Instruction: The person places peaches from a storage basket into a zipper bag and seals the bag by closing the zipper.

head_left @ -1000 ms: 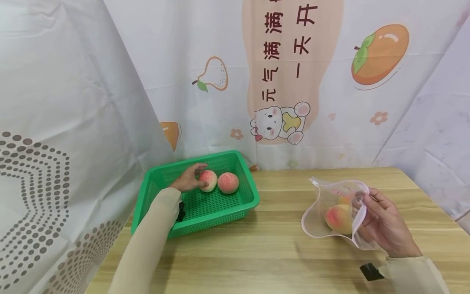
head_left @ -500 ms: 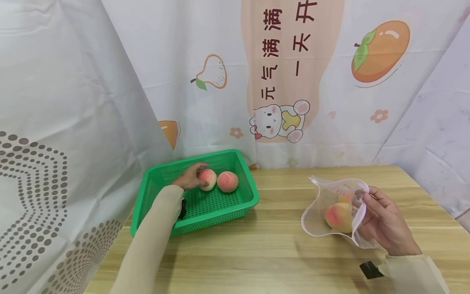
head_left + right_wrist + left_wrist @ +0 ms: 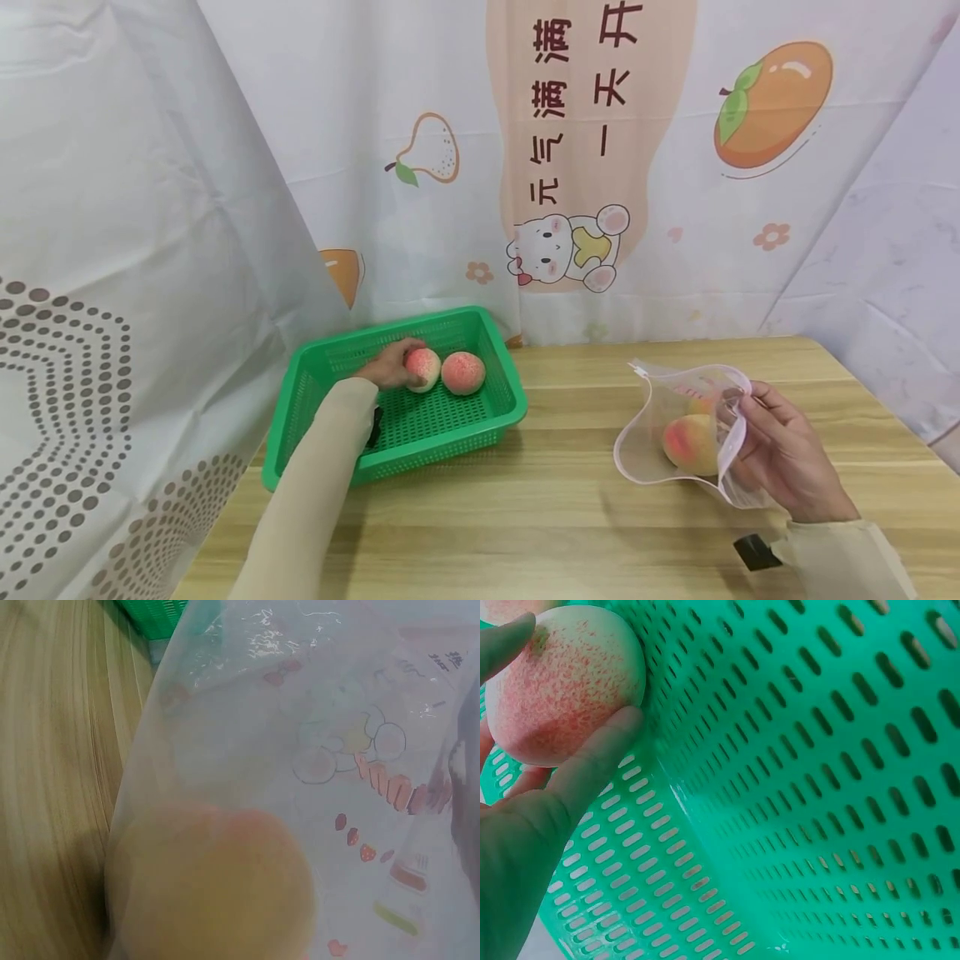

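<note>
Inside the green basket, my left hand has its fingers and thumb curled round a pink-speckled peach. The left wrist view shows the digits on opposite sides of this peach, near the basket wall. A second peach lies just right of it on the basket floor. Over on the right, my right hand pinches the pink rim of a clear zip bag, whose mouth gapes toward the left. A yellow-and-red peach is inside the bag, with another yellowish one partly hidden behind it.
The basket stands at the left of a wooden table, close to a printed curtain at the back. A grey-white cloth hangs along the left side. Table surface lies between basket and bag.
The fingers of my left hand have closed in round the peach in the basket. My right hand and the bag hold nearly the same place; the head view has shifted slightly.
</note>
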Available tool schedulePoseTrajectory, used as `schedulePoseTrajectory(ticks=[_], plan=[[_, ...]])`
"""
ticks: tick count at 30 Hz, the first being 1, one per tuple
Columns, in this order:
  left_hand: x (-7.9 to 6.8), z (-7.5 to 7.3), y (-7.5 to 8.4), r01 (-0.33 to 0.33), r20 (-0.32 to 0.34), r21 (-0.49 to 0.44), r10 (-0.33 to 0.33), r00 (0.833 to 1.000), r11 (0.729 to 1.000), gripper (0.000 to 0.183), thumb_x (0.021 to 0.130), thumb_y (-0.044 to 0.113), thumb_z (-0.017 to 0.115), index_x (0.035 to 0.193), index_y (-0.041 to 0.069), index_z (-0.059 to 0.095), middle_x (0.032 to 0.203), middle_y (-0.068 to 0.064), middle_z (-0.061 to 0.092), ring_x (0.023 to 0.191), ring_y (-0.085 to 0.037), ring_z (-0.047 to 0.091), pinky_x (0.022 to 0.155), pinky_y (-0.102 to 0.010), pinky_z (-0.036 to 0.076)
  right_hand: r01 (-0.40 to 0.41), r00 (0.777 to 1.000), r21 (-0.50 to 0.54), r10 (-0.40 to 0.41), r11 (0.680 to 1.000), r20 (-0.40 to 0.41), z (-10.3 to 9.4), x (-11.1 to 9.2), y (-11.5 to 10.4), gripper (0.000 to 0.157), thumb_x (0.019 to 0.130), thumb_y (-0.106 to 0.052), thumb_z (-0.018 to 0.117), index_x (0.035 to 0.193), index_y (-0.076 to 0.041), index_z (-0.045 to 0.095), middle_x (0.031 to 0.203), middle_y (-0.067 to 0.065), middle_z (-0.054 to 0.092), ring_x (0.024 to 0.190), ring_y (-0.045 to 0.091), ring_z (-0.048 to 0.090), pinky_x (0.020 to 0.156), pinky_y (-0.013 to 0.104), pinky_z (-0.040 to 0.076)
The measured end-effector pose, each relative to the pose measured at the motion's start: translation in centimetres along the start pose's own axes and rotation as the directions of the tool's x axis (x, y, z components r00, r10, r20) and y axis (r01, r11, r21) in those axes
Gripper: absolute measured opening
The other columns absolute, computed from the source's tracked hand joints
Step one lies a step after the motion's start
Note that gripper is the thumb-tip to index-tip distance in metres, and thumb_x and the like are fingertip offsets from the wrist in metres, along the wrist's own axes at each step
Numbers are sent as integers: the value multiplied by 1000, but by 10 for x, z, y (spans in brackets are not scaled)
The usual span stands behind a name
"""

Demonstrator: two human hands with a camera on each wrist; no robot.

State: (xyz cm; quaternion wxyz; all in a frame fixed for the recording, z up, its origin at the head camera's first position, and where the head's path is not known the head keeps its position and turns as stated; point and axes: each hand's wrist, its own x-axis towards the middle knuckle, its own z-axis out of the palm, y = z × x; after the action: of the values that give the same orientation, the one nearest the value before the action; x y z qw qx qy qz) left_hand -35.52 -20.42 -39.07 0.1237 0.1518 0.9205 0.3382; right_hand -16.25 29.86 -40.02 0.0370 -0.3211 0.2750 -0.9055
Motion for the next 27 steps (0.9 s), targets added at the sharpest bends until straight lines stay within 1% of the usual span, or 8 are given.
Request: schedulePoseTrajectory(ticks=[3,8,11,17,20,27], plan=[[1,2,3,3,13,7,-3,1000,1000,66,89,2,72,147,-3,39,140,-28,46,124,-42,50,92,-51,50,7,1000,6,-7,1000,-26,-1,-1,1,42,105,8,18,121,13,56,116,21,62,103,29,64,87,33,55],[0,4,8,35,40,-23,-34,999,999,66,91,0,69,147,-3,35,141,-29,42,122,-43,50,83,-47,55,10,999,22,-9,1000,-40,-2,-2,1,42,105,8,17,121,14,56,116,22,62,105,30,64,87,34,55],[-2,5,9,47,41,-22,-46,998,999,66,92,0,68,147,-2,33,141,-29,40,122,-44,49,83,-49,55,12,999,18,-11,1000,-42,-2,-2,1,42,105,8,17,121,14,56,116,22,62,104,30,64,87,34,56],[-6,5,11,37,26,48,-38,999,998,61,92,2,69,144,-2,36,140,-27,43,125,-43,47,95,-54,46,9,999,15,-8,1000,-36,-1,-2,1,42,105,8,17,121,14,56,116,22,62,104,30,64,87,34,56],[-9,5,11,49,35,43,-50,998,998,60,93,2,68,144,-1,36,139,-27,43,123,-41,48,94,-53,47,7,999,18,-6,1000,-36,0,-2,1,42,105,8,17,121,14,56,117,22,62,105,31,64,88,34,56],[-16,0,6,77,46,6,-78,996,997,63,94,0,65,148,0,31,140,-27,42,119,-40,50,84,-46,52,3,1000,-3,-3,1000,-19,3,0,1,42,105,8,17,121,14,55,115,20,62,102,28,64,86,33,56]])
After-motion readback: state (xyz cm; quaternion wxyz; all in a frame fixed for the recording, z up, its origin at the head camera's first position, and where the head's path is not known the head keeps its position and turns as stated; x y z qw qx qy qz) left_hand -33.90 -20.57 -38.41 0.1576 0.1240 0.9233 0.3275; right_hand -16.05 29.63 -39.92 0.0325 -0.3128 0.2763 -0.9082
